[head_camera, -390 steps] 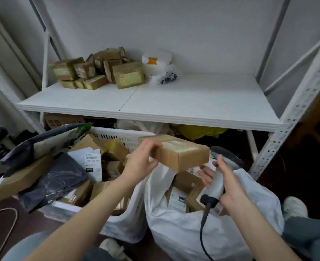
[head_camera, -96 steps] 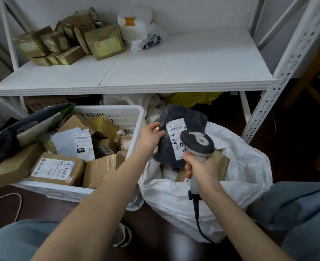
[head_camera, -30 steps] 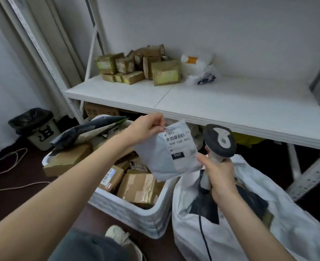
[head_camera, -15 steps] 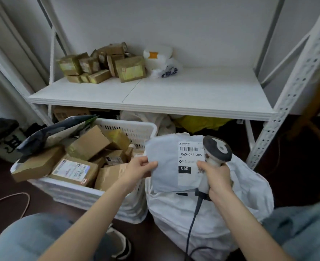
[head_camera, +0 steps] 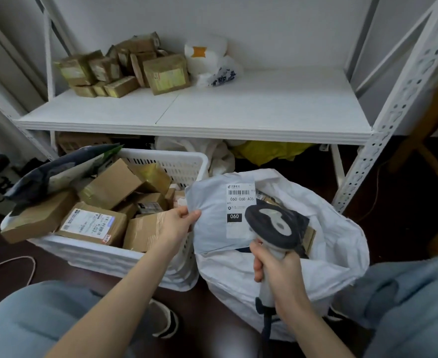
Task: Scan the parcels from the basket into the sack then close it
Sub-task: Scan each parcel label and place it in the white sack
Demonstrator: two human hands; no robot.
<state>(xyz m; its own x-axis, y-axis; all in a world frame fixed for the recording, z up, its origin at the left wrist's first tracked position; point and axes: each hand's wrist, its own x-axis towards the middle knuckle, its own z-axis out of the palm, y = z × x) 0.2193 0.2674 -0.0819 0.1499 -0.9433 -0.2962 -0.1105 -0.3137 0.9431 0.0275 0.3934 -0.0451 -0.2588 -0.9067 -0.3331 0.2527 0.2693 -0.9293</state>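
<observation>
Pinching a pale grey plastic mailer bag [head_camera: 212,215] by its 9 o'clock edge with the left hand [head_camera: 180,223], thumb on top and fingers curled under. Holding it label-up right over the open mouth of the big white woven sack [head_camera: 336,244], roughly 5 o'clock in the view. Reads 060-06B-A05 on the label, plus a black 060 block.

Gripping a grey-and-black handheld barcode scanner [head_camera: 272,228] in the right hand [head_camera: 277,272], fingers wrapped tight round the handle, head parked at the mailer's 4 o'clock corner and covering a bit of it. Can't see much inside the sack past those 2, just scraps of dark and brown parcels.

Right beside the sack at its 9 o'clock: a white slotted plastic basket [head_camera: 166,157], stuffed with brown cardboard boxes [head_camera: 109,187]. Also a long dark-and-white padded envelope [head_camera: 57,169] lying across the basket's 10 o'clock corner and poking over the rim.

Up at 12 o'clock, a white metal shelf [head_camera: 264,107] with a heap of small taped brown cartons [head_camera: 125,68] at its 10 o'clock end and 2 white plastic bags [head_camera: 207,58] next to them. Under it, a crumpled yellow bag [head_camera: 267,151]. Down at 8 o'clock on the dark floor, a loop of pale cable [head_camera: 11,264].
</observation>
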